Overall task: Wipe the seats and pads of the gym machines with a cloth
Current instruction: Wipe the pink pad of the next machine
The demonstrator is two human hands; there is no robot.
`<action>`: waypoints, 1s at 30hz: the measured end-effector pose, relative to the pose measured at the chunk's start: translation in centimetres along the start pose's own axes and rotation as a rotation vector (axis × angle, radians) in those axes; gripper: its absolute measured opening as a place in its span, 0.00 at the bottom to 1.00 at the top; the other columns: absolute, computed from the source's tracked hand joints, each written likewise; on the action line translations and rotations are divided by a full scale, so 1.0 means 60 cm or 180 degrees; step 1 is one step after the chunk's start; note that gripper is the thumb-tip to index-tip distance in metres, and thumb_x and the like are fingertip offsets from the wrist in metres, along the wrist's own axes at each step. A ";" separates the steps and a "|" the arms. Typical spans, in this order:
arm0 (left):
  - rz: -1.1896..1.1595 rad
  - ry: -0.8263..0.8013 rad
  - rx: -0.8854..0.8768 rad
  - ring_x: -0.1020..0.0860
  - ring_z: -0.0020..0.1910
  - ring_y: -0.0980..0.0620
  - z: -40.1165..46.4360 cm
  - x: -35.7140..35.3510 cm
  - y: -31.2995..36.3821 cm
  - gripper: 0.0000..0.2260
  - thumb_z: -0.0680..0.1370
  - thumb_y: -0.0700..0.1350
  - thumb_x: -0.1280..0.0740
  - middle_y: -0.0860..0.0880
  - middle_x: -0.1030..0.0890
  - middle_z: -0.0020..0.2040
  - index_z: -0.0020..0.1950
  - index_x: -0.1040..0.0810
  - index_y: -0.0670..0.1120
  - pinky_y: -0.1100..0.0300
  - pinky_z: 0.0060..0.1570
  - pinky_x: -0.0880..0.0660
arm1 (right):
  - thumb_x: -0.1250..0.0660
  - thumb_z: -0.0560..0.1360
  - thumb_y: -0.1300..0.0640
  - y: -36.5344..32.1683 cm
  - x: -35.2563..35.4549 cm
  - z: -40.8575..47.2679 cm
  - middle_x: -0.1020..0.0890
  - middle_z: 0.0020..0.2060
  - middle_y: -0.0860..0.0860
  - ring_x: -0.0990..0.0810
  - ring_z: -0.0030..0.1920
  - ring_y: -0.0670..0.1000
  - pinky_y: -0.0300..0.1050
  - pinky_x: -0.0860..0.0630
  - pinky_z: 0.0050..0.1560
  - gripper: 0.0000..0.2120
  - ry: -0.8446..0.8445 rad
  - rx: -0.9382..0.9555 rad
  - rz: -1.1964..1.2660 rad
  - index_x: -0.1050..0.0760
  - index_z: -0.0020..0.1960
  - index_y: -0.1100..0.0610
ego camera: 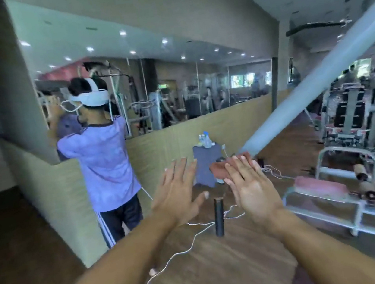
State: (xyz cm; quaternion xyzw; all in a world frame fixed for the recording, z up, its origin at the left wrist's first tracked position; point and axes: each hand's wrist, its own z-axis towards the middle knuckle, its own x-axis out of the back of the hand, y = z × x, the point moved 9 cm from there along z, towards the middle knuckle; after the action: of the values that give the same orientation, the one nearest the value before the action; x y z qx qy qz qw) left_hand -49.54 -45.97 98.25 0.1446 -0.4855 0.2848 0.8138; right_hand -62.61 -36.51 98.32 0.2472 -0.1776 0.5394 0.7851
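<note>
Cloth (pixel 222 168) at right hand's (pixel 251 185) fingertips.
Both hands are spread flat, gripping nothing; the reddish cloth lies just beyond the right fingers, right of the left hand (pixel 177 192).

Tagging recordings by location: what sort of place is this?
A gym, most likely. A white-framed weight bench with a worn pink pad stands on the right, black-padded machines stand behind it, and a long wall mirror reflects more equipment.

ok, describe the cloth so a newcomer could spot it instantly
Follow the big pale blue bar slanting down from upper right to its lower end. The cloth sits there, behind the right hand's fingertips. It is the only reddish-brown rag; the pad beyond is pinker.
</note>
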 end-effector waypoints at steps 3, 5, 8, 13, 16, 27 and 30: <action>0.0158 -0.0013 0.0247 0.58 0.80 0.44 -0.005 -0.002 -0.112 0.37 0.79 0.66 0.47 0.48 0.57 0.82 0.81 0.58 0.50 0.48 0.77 0.56 | 0.57 0.86 0.51 -0.087 -0.075 0.061 0.20 0.63 0.63 0.22 0.65 0.63 0.58 0.33 0.68 0.29 -0.0058 0.0080 0.0242 0.20 0.63 0.63; 0.0257 -0.0003 0.0362 0.59 0.80 0.45 0.004 -0.017 -0.198 0.38 0.79 0.66 0.46 0.48 0.58 0.82 0.81 0.58 0.51 0.49 0.77 0.57 | 0.57 0.86 0.50 -0.153 -0.128 0.111 0.20 0.62 0.64 0.21 0.64 0.64 0.59 0.32 0.68 0.29 0.0066 0.0172 0.0376 0.20 0.62 0.64; 0.0318 0.0048 0.0372 0.58 0.80 0.44 0.036 -0.032 -0.285 0.41 0.74 0.70 0.56 0.48 0.57 0.82 0.81 0.59 0.51 0.49 0.76 0.57 | 0.57 0.87 0.50 -0.203 -0.195 0.167 0.20 0.62 0.64 0.21 0.64 0.63 0.59 0.33 0.68 0.29 0.0188 0.0223 0.0405 0.20 0.62 0.64; 0.0298 0.0078 0.0151 0.56 0.80 0.44 0.152 -0.093 -0.415 0.42 0.72 0.70 0.58 0.47 0.53 0.82 0.81 0.56 0.50 0.48 0.76 0.56 | 0.46 0.82 0.52 -0.225 -0.332 0.280 0.20 0.62 0.64 0.22 0.65 0.64 0.62 0.24 0.64 0.22 0.0095 0.0083 0.0297 0.20 0.62 0.64; 0.0111 0.0108 -0.0068 0.49 0.80 0.41 0.244 -0.152 -0.450 0.42 0.73 0.69 0.54 0.43 0.45 0.81 0.81 0.48 0.46 0.43 0.77 0.48 | 0.46 0.82 0.51 -0.192 -0.426 0.340 0.19 0.61 0.63 0.22 0.64 0.63 0.60 0.25 0.65 0.22 0.0047 0.0084 0.0142 0.20 0.61 0.63; -0.0439 -0.0219 -0.0899 0.42 0.77 0.36 0.669 -0.500 -0.403 0.43 0.74 0.71 0.54 0.40 0.42 0.79 0.80 0.43 0.44 0.40 0.73 0.40 | 0.48 0.81 0.51 0.148 -0.810 0.420 0.21 0.63 0.62 0.23 0.65 0.66 0.63 0.28 0.64 0.23 -0.0285 -0.0980 -0.0333 0.22 0.62 0.63; -0.0644 -0.0184 -0.1215 0.46 0.79 0.39 0.799 -0.576 -0.347 0.43 0.74 0.74 0.58 0.43 0.45 0.81 0.81 0.47 0.47 0.41 0.72 0.40 | 0.47 0.81 0.51 0.244 -0.907 0.413 0.20 0.62 0.63 0.22 0.64 0.66 0.64 0.27 0.64 0.22 -0.0445 -0.1289 -0.0482 0.21 0.61 0.64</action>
State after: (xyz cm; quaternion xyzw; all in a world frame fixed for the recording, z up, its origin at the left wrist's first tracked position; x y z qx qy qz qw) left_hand -83.59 -98.23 92.31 0.0440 -0.5368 0.1003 0.8366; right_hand -95.93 -87.83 91.70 0.1339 -0.3172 0.4138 0.8428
